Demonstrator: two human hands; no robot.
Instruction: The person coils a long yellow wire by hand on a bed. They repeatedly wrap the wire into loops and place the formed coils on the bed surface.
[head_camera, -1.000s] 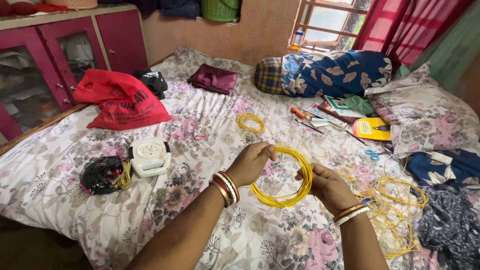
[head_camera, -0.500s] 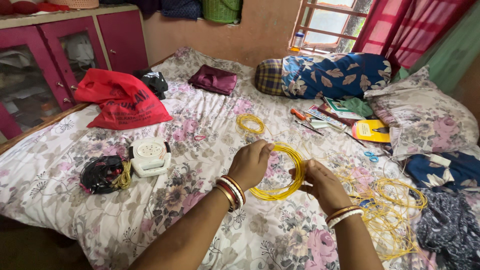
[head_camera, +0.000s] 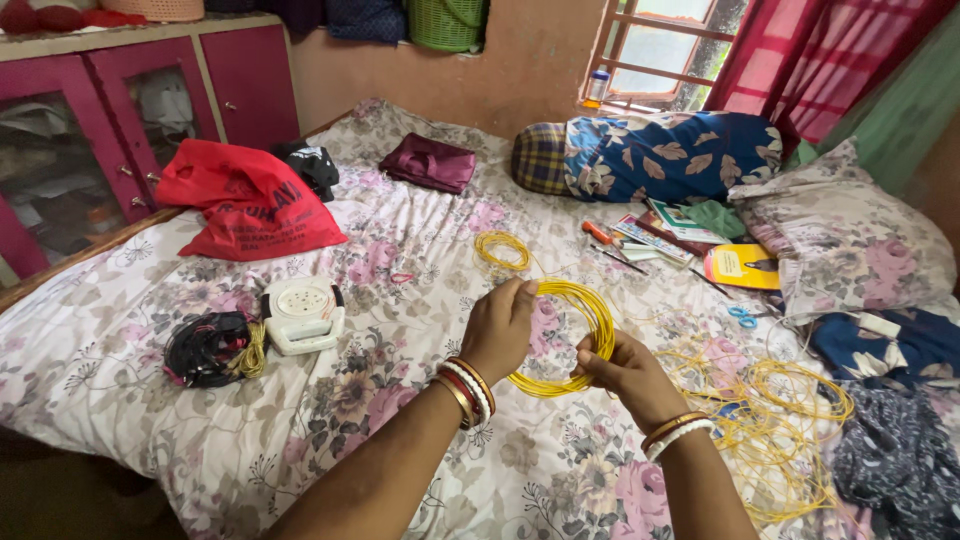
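Yellow wire coil (head_camera: 568, 338) is pinched above the floral bedsheet (head_camera: 400, 300) between the closed left hand (head_camera: 503, 328) and right hand (head_camera: 615, 372), and could spring apart or snag the loose yellow tangle (head_camera: 780, 420) nearby if either grip is slackened.

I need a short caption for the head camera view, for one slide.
Both hands, left hand and right hand, hold a yellow wire coil above a floral bedsheet, loose yellow wire lying at right.
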